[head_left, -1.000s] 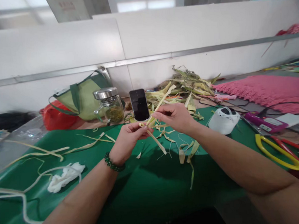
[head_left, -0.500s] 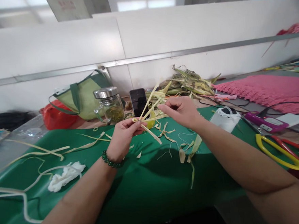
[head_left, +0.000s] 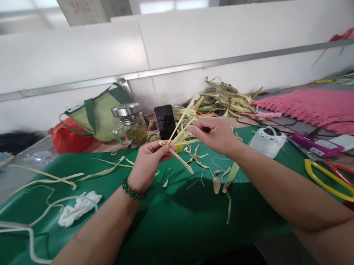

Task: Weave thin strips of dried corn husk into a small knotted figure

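Pale yellow corn husk strips (head_left: 181, 161) cross one another above the green mat (head_left: 178, 233). My left hand (head_left: 150, 156), with a green bead bracelet at the wrist, pinches them where they meet. One strip runs sideways to my right hand (head_left: 216, 134), whose thumb and fingers are closed on its end; the fingertips are partly hidden. Other strips stick up between the hands and one points down toward me. Below them, a small knotted husk piece (head_left: 196, 156) and cut husk scraps (head_left: 217, 183) lie on the mat.
Behind the hands stand a phone (head_left: 165, 121), a glass tea jar (head_left: 131, 125) and a heap of dried husks (head_left: 226, 96). A green bag (head_left: 103, 117) is at back left. White tissue (head_left: 79, 208) lies left; scissors with yellow and red handles (head_left: 332, 182) lie right, near a purple device (head_left: 317, 145).
Hardly anything differs. Both hands keep their hold on the husk strips, and the whole view has shifted very slightly.
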Available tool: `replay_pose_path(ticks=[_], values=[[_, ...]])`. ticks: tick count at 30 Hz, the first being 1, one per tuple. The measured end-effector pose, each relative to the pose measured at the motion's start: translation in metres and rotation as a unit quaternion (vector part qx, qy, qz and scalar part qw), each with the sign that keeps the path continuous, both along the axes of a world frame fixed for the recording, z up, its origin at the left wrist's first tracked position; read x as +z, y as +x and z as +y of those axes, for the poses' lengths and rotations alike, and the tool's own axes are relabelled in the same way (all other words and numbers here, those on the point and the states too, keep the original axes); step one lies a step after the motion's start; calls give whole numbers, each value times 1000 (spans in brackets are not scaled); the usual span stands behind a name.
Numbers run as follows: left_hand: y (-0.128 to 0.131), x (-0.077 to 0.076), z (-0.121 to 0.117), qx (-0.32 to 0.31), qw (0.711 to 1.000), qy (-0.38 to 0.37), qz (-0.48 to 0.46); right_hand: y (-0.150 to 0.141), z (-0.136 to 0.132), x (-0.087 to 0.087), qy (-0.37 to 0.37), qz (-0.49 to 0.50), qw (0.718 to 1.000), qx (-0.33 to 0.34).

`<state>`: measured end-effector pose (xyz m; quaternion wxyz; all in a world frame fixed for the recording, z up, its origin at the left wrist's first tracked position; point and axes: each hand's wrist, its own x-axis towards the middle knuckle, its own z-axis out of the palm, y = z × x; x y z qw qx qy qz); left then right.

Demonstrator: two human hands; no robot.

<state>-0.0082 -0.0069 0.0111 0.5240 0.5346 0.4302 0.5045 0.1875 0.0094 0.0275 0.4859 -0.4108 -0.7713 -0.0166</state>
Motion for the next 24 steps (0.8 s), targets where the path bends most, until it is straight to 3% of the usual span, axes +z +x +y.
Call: replay_pose_path(ticks=[11, 24], values=[[0, -1, 0, -7, 1000, -7, 1, -3, -1, -1, 57, 6, 998, 31], [4, 2, -3, -7, 1000, -9, 11, -5, -4, -3, 36, -12, 999, 39]])
